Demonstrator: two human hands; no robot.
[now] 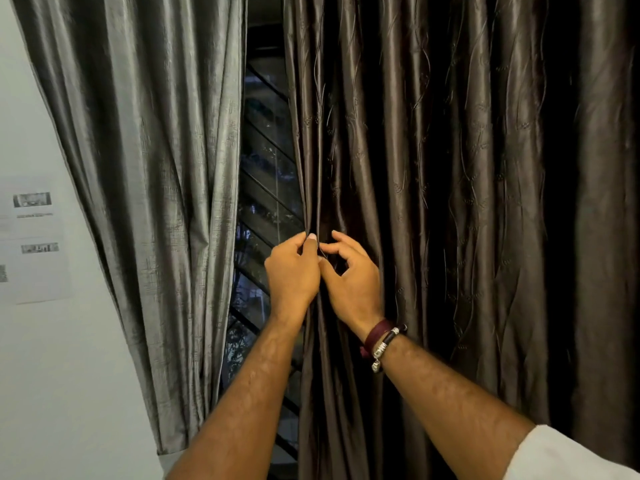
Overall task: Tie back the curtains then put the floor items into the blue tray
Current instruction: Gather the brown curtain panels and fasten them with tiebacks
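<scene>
The left hand point(292, 271) pinches the inner hem of the dark brown, glossy curtain with embroidered wavy lines point(433, 168) between thumb and fingertips, holding a narrow fold of the cloth at about the middle of its hang. The right hand point(349, 282) sits just beside it, touching it at the thumb, with its fingers curled and reaching into the next pleat; whether they have closed on the fabric I cannot tell. Held so, the two hands look set to gather the cloth fold by fold from the free edge, which is likely the way to bunch the panel before tying it back.

The brown curtain hangs at the right and fills most of the view, its pleats falling straight down, not yet drawn aside. To the left hangs a silver-grey, shiny curtain with a woven texture point(145, 150), already swept away towards the wall, so a narrow gap stands between the two panels. Through that gap shows a dark window with slanting black bars point(266, 161).

On the right wrist sit a maroon band and a dark cord bracelet with silver beads point(381, 337), and a white sleeve point(571, 455) covers the upper forearm. White sheets of printed paper point(31, 237) are stuck on the pale wall at the left. No tie, floor items or blue tray are in view.
</scene>
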